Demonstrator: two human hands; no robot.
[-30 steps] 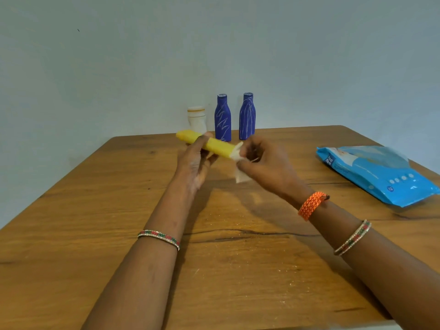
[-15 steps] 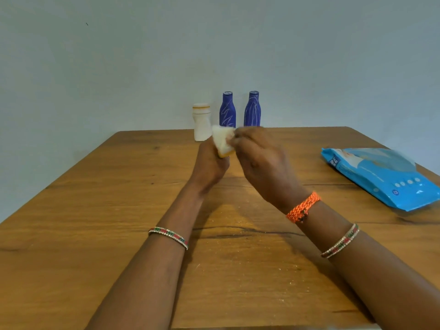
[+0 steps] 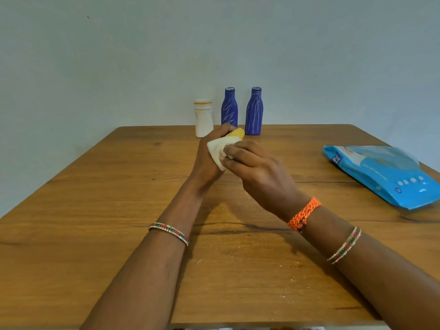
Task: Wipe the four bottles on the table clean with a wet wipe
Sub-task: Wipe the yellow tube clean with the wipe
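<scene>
Above the surface (image 3: 119, 210), the left hand (image 3: 207, 160) grips the yellow bottle (image 3: 237, 134) while the right hand (image 3: 257, 167) pinches the wet wipe (image 3: 217, 148) around it. Turning the bottle while the wipe slides along its length would likely cover every side; three bottles stand untouched behind.

Wooden table (image 3: 119, 222) — white bottle (image 3: 203, 119); two blue bottles (image 3: 229, 108); wipes pack (image 3: 385, 175).

A yellow bottle (image 3: 237, 133) and white wipe (image 3: 217, 148) show before a white bottle (image 3: 203, 119) with an orange band, two blue bottles (image 3: 229, 107) (image 3: 254, 111) with pale scratchy lines, a blue pack (image 3: 385, 175) with white dots, an orange wristband (image 3: 304, 214), red-green bangles (image 3: 169, 232) and a brown wood-grain tabletop (image 3: 95, 210).
</scene>
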